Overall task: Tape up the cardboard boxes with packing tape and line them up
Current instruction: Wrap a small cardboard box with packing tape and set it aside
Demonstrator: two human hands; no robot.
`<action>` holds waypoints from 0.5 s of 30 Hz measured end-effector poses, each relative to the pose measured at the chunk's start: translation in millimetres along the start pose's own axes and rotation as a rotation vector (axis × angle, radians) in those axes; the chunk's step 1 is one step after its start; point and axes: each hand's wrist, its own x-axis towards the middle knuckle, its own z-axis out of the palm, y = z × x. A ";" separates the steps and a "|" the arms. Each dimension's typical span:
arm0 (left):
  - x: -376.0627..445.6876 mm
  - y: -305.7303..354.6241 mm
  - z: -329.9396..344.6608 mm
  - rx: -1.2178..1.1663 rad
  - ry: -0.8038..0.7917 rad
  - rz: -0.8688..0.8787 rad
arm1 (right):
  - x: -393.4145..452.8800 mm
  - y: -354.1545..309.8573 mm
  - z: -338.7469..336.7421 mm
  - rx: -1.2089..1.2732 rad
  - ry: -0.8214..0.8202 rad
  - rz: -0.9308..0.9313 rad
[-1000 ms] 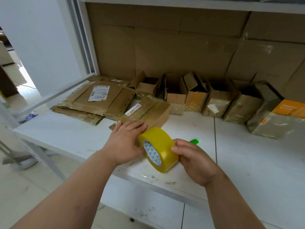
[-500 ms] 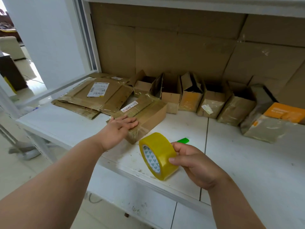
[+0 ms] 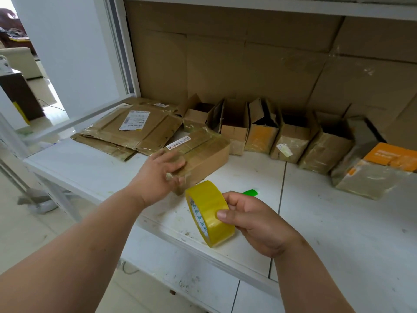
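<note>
Left hand (image 3: 161, 175) grips near end of cardboard box (image 3: 203, 152), frame centre, fingers curled over top. Right hand (image 3: 255, 222) pinches tape roll (image 3: 208, 212) below box, thumb on rim.

Left hand (image 3: 158, 175) grips the near end of a taped cardboard box (image 3: 200, 152) on the white table (image 3: 338, 222). Right hand (image 3: 255, 222) holds a yellow tape roll (image 3: 208, 211); open boxes (image 3: 288, 136) line the cardboard backing.

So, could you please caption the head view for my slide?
Left hand grips a taped box; right hand holds yellow tape.
</note>
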 end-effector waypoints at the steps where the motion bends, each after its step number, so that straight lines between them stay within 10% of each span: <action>1: -7.1 3.9 3.7 -0.023 0.130 -0.046 | 0.1 1.2 -0.5 0.010 0.019 -0.006; 6: -45.9 45.8 18.7 -0.644 0.542 -0.510 | -4.5 6.7 -7.1 0.021 0.041 -0.019; 15: -64.0 69.5 29.9 -1.185 0.069 -0.690 | -8.5 9.0 -19.5 -0.045 -0.019 -0.018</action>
